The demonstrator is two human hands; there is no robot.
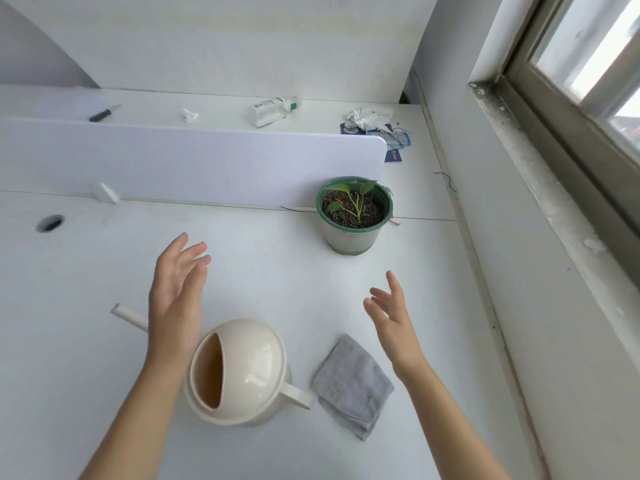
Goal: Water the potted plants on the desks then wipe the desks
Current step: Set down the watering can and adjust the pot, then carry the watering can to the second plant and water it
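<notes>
The cream watering can (242, 368) sits on the bench (277, 265), beside the grey cloth (353, 382). The left grip (176, 289) and right grip (391, 317) are spread, holding nothing. The can looks hard, smooth, maybe heavy with water; take its side handle (298, 396).

Watering can spout (126, 314): we see tip only; rest hidden behind left hand (176, 299). Forearms (131, 427) cut by bottom edge. Bottle (273, 107) far beyond left hand: label too small to read. Window (588, 46), right of right hand (391, 320), cut by edge.
</notes>
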